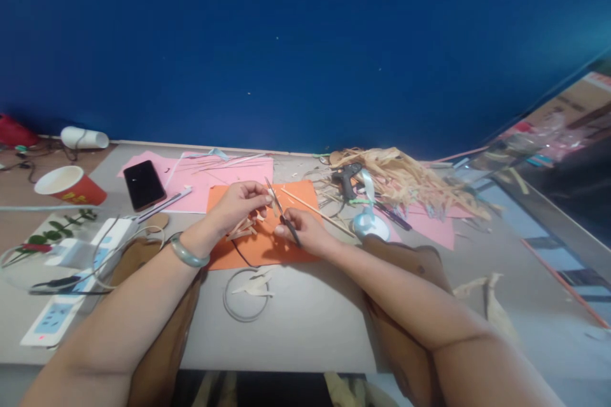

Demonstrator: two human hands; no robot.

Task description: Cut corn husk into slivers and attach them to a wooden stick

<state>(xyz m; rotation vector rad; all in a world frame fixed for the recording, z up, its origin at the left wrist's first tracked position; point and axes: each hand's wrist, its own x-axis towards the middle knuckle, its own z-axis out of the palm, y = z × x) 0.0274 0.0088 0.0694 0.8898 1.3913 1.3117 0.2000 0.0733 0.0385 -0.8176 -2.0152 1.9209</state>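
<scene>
Above an orange sheet (300,254), my right hand (308,232) grips a pair of scissors (289,229) by the dark handles, blades pointing up and away. My left hand (241,203), with a bracelet at the wrist, pinches a small pale strip (272,197) close beside the blades. Whether the blades touch the strip I cannot tell. Pale cut scraps (245,227) lie on the orange sheet under my left hand. A thin wooden stick (329,215) slants across the sheet's right side.
To the left are a phone (144,185), a paper cup (71,186) and a power strip (62,315) with cables. On the right lie a glue gun (348,179), a ribbon roll (371,227) and a heap of dried husk strips (405,178). A wire ring (226,299) lies in front.
</scene>
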